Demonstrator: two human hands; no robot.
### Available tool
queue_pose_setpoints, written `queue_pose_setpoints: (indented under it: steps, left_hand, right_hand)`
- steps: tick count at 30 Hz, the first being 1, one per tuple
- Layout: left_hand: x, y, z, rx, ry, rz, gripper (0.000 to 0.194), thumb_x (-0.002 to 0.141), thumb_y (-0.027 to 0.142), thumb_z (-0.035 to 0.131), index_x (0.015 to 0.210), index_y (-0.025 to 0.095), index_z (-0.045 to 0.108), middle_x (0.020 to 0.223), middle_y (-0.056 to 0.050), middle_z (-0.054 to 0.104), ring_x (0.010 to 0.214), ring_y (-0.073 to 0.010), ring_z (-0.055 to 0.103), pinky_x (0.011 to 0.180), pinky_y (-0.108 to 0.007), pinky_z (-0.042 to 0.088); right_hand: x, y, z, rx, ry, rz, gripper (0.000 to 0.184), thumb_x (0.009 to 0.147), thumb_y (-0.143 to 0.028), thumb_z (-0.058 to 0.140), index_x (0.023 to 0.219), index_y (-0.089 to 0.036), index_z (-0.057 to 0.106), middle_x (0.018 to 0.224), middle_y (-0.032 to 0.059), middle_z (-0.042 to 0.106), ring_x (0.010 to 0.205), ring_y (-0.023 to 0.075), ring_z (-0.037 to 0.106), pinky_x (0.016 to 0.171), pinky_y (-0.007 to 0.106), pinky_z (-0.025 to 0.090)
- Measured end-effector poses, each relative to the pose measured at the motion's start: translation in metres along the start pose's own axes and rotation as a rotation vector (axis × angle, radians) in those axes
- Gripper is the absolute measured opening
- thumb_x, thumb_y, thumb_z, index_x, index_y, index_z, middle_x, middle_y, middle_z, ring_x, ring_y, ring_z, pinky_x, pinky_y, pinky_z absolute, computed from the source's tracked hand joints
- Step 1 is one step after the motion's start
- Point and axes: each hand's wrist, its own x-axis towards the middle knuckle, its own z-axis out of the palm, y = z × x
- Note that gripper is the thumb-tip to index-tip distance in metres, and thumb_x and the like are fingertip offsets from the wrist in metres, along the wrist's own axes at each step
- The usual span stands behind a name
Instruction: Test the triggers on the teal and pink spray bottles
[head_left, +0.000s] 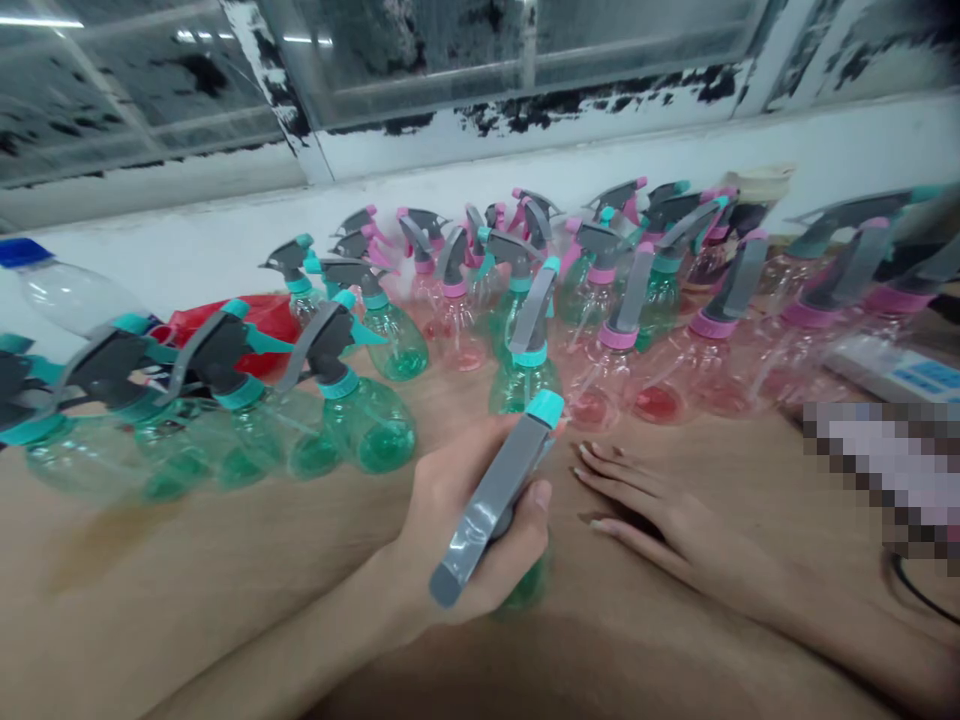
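My left hand is wrapped round the neck of a spray bottle with a grey head, a teal nozzle and a green body mostly hidden under the hand. The bottle is near the table's front edge, its nozzle pointing away from me. My right hand lies on the table to the right of it, fingers stretched out and holding nothing. Just beyond the held bottle stands another green spray bottle. A pink-collared spray bottle stands beyond my right fingertips.
Several green spray bottles line the left, and several pink ones the right, with more behind. A blue-capped clear bottle and a red bag sit at the left back. A window is above the white wall.
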Motion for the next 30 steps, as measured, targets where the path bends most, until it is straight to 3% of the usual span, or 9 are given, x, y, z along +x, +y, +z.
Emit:
queue_pose_setpoints:
  steps: [6,12,24,30]
  left_hand:
    - [-0.0007,-0.0016,0.0014,0.024,0.018,0.031,0.017,0.081,0.019,0.05,0.097,0.022,0.056,0.065,0.003,0.058,0.06,-0.0146,0.058,0.061,-0.028,0.053]
    - [-0.0023,-0.0038,0.0033,-0.004,0.018,0.037,0.027,0.081,0.02,0.05,0.107,0.02,0.057,0.071,0.001,0.062,0.065,-0.0154,0.064,0.064,-0.028,0.054]
    - [0.0004,-0.0029,0.004,-0.035,0.035,0.029,0.021,0.079,0.019,0.052,0.1,0.021,0.057,0.07,0.001,0.061,0.067,-0.0175,0.062,0.065,-0.032,0.053]
    - [-0.0009,-0.0024,0.0012,-0.053,0.01,0.056,0.024,0.081,0.018,0.053,0.105,0.019,0.055,0.076,0.0,0.06,0.072,-0.0177,0.062,0.067,-0.031,0.053]
  right_hand:
    - [0.0002,0.0007,0.0005,0.01,-0.004,0.01,0.05,0.097,-0.041,0.047,0.142,-0.02,0.047,0.149,0.0081,0.044,0.138,0.0262,0.039,0.112,0.05,0.036]
    - [0.0006,0.0004,-0.0012,-0.032,-0.009,-0.007,0.05,0.098,-0.041,0.045,0.142,-0.017,0.047,0.149,0.0092,0.044,0.138,0.0255,0.04,0.111,0.049,0.038]
    - [0.0005,0.0004,-0.002,-0.069,-0.001,-0.028,0.049,0.098,-0.04,0.044,0.14,-0.015,0.049,0.147,0.0102,0.045,0.136,0.0256,0.041,0.109,0.048,0.041]
    - [0.0009,-0.0006,-0.0026,-0.054,0.004,-0.026,0.049,0.097,-0.04,0.046,0.14,-0.016,0.048,0.148,0.0096,0.044,0.137,0.0255,0.04,0.109,0.047,0.041]
